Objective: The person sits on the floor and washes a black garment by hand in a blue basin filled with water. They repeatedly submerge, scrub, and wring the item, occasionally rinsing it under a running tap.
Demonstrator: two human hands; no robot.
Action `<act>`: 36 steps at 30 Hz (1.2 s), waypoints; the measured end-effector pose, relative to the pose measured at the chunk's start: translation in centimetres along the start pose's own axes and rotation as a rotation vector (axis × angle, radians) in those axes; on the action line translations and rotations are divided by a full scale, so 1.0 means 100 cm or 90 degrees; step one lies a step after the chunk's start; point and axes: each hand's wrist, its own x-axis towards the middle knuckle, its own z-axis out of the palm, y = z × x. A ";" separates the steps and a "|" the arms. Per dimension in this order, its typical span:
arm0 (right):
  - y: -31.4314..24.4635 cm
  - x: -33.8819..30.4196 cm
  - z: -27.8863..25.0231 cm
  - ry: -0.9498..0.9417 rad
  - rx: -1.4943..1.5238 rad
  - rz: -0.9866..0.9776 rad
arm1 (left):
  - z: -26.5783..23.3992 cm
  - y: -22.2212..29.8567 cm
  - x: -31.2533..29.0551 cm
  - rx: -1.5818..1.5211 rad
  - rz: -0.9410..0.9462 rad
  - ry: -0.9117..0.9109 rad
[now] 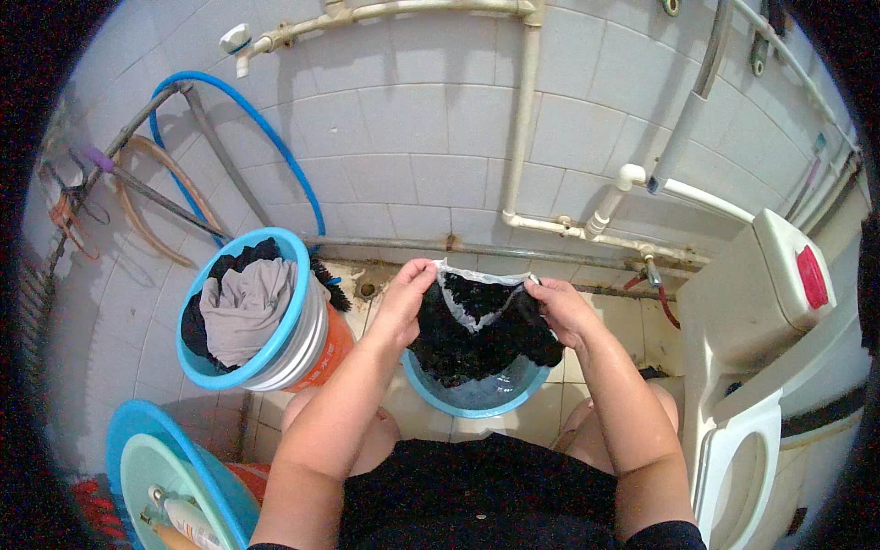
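My left hand (405, 301) pinches one upper corner of a wet-looking black garment (440, 336) with a pale edging. The other upper corner is gripped by my right hand (561, 310), so the pale top edge is stretched between them. A pale V-shaped strip shows at the garment's middle; its exact kind is unclear. The cloth hangs over a blue basin (470, 410) on the floor between my legs, covering much of it. Water appears to lie in the basin. To the left, a bucket with a blue rim (299, 316) holds a crumpled grey cloth (247, 310) and black cloth.
Blue and green nested basins (137, 449) with bottles stand at lower left. A white toilet (733, 348) with its seat raised is at my right. Pipes (521, 128) run along the tiled wall, and a blue hose (275, 133) hangs left. A black brush (332, 286) is behind the bucket.
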 end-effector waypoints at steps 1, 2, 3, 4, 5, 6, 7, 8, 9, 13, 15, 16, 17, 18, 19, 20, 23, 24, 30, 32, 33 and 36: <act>0.006 0.008 -0.005 -0.041 0.012 0.014 | 0.003 -0.005 0.002 -0.007 0.008 -0.013; 0.005 0.006 0.000 -0.064 0.021 0.013 | 0.004 -0.010 0.003 -0.015 0.016 -0.026; -0.001 -0.002 0.012 -0.084 0.032 0.011 | 0.010 -0.011 0.002 0.062 -0.001 -0.009; -0.004 -0.006 0.019 -0.105 0.043 0.009 | 0.016 -0.012 -0.004 0.037 -0.059 -0.042; 0.002 -0.001 0.018 -0.139 0.024 -0.006 | 0.024 -0.015 -0.009 0.050 -0.064 -0.042; 0.004 -0.001 0.021 -0.148 0.000 -0.018 | 0.032 -0.016 -0.015 0.063 -0.069 -0.040; 0.006 -0.002 0.024 -0.158 -0.024 -0.029 | 0.043 -0.008 -0.024 0.118 -0.082 -0.038; 0.008 -0.002 0.027 -0.167 -0.048 -0.040 | 0.044 -0.012 -0.022 0.112 -0.077 -0.040; 0.007 -0.004 0.031 -0.164 -0.036 -0.050 | 0.045 -0.015 -0.021 0.107 -0.071 -0.040; 0.016 0.003 0.032 -0.111 -0.063 -0.151 | 0.051 -0.007 -0.026 0.152 -0.085 -0.049; 0.018 0.004 0.031 -0.086 -0.087 -0.153 | 0.051 -0.008 -0.027 0.172 -0.091 -0.049; 0.019 0.006 0.030 -0.089 -0.108 -0.156 | 0.051 -0.012 -0.027 0.169 -0.089 -0.049; 0.021 0.007 0.027 -0.093 -0.128 -0.160 | 0.050 -0.015 -0.027 0.167 -0.087 -0.049; 0.022 0.008 0.026 -0.096 -0.147 -0.163 | 0.048 -0.017 -0.026 0.166 -0.086 -0.046; 0.023 0.007 0.028 -0.104 -0.185 -0.191 | 0.046 -0.019 -0.024 0.165 -0.085 -0.043; 0.023 0.004 0.030 -0.112 -0.224 -0.219 | 0.045 -0.021 -0.024 0.164 -0.084 -0.041; 0.030 0.006 0.026 -0.130 -0.344 -0.335 | 0.049 -0.023 -0.028 0.135 -0.054 -0.037; 0.028 0.005 0.029 -0.141 -0.384 -0.376 | 0.048 -0.024 -0.028 0.108 -0.046 -0.051; 0.014 -0.010 0.036 -0.093 -0.501 -0.303 | 0.036 -0.025 -0.021 0.433 0.207 -0.182; 0.016 -0.006 0.024 -0.083 -0.512 -0.332 | 0.047 -0.009 -0.030 0.783 0.501 -0.134; 0.008 -0.014 0.028 -0.099 -0.501 -0.317 | 0.044 -0.002 -0.029 0.816 0.574 -0.134; 0.006 -0.016 0.026 -0.159 -0.411 -0.350 | 0.033 0.001 -0.016 0.641 0.370 -0.319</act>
